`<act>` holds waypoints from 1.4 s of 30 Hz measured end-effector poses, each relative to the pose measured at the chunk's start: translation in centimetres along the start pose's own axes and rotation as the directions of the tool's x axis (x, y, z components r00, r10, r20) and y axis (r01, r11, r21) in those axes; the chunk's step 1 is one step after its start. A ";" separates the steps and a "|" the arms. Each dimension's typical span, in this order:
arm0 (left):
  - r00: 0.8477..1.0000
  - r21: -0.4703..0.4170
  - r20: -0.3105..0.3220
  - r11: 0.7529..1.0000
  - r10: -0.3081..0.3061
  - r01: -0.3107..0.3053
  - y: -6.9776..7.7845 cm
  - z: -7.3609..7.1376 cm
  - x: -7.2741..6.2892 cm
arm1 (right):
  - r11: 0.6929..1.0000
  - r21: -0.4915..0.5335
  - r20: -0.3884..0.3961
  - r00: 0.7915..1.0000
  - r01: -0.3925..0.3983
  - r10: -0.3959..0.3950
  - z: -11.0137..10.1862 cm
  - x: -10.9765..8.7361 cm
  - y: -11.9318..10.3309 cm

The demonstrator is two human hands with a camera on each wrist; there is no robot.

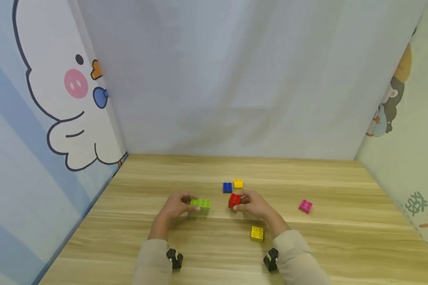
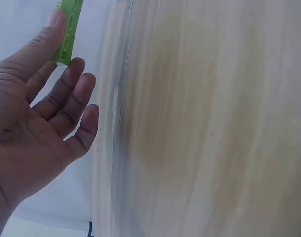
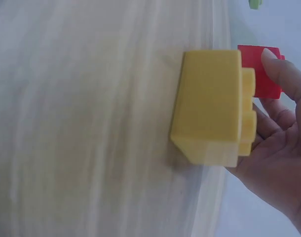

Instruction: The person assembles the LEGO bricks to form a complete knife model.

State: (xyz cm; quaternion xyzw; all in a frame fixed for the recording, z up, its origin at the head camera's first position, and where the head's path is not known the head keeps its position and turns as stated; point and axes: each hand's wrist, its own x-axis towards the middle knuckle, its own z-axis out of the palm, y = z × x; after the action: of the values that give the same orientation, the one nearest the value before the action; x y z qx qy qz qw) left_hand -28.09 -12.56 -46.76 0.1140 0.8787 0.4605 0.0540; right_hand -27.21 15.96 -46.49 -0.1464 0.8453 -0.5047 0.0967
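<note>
In the head view my left hand (image 1: 176,205) pinches a long light-green toy brick (image 1: 201,203) by its left end, thumb on the near side. The left wrist view shows the green brick (image 2: 68,30) between thumb and fingers, with the other fingers loosely bent below it. My right hand (image 1: 254,204) grips a small red toy brick (image 1: 234,201) to the right of the green one, with a gap between the two. In the right wrist view the thumb lies across a side of the red brick (image 3: 259,69). Both bricks have their studs facing up.
A blue brick (image 1: 227,187) and a yellow brick (image 1: 238,183) sit side by side just beyond the red one. Another yellow brick (image 1: 257,234) lies near my right wrist, and a pink brick (image 1: 305,206) farther right. Curtains stand behind the wooden table (image 1: 157,174).
</note>
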 end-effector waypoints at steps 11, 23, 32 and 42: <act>1.000 -0.130 0.000 0.991 0.002 -0.002 1.1 0.5 0.4 | 1.000 -0.030 0.053 0.998 -0.011 0.013 -0.8 -0.5 -0.1; 1.000 -0.194 -0.010 0.981 0.026 -0.027 2.5 1.3 0.2 | 1.000 -0.002 0.093 0.996 -0.006 0.006 -0.8 -0.7 0.2; 0.999 -0.230 -0.048 0.973 0.011 -0.022 3.1 2.3 0.4 | 1.000 0.005 0.128 0.992 -0.007 0.007 -0.7 -0.7 0.7; 0.997 -0.244 -0.029 0.967 0.068 -0.073 3.5 3.1 0.4 | 0.999 -0.031 0.107 0.994 -0.023 0.027 -0.7 -1.0 1.0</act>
State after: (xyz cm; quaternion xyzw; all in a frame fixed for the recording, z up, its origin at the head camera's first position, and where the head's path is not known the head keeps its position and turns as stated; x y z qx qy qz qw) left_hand -27.32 -8.06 -45.70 0.1330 0.8109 0.5684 0.0423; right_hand -26.64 17.30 -47.02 -0.1641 0.8481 -0.4821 0.1460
